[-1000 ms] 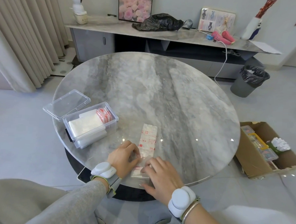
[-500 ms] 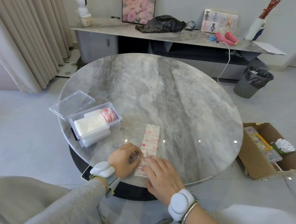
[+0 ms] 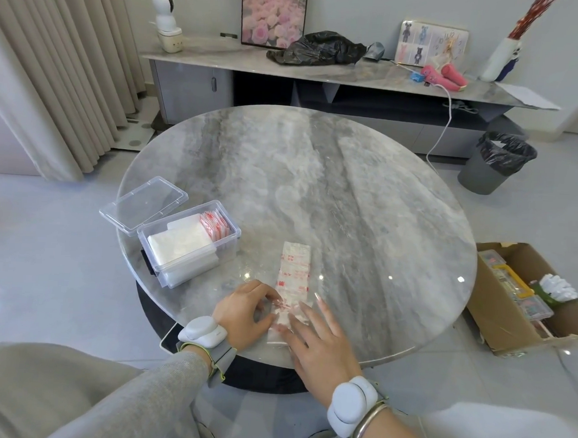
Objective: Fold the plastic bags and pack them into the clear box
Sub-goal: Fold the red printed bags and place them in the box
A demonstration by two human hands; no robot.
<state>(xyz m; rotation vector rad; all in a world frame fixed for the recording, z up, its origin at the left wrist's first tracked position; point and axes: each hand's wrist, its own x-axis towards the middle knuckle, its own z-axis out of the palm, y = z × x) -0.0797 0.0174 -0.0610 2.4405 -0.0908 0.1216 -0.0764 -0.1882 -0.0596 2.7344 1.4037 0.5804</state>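
A long, narrow strip of folded clear plastic bag (image 3: 294, 269) with red print lies on the round marble table (image 3: 316, 186), pointing away from me. My left hand (image 3: 244, 312) pinches its near end with curled fingers. My right hand (image 3: 321, 337) lies flat with straight fingers pressing the near part of the strip. The clear box (image 3: 192, 247) stands left of the strip, its lid (image 3: 144, 204) hinged open to the far left; inside are folded white bags and several red-printed ones standing at the far end.
A cardboard box (image 3: 524, 298) of small items sits on the floor at the right. A grey bin (image 3: 498, 162) with a black liner stands beyond it. A long sideboard (image 3: 322, 76) with a black bag runs behind the table. Curtains hang at the left.
My right hand's fingers have straightened and spread flat over the strip's near end. My left hand stays pinching the strip. The view has shifted slightly.
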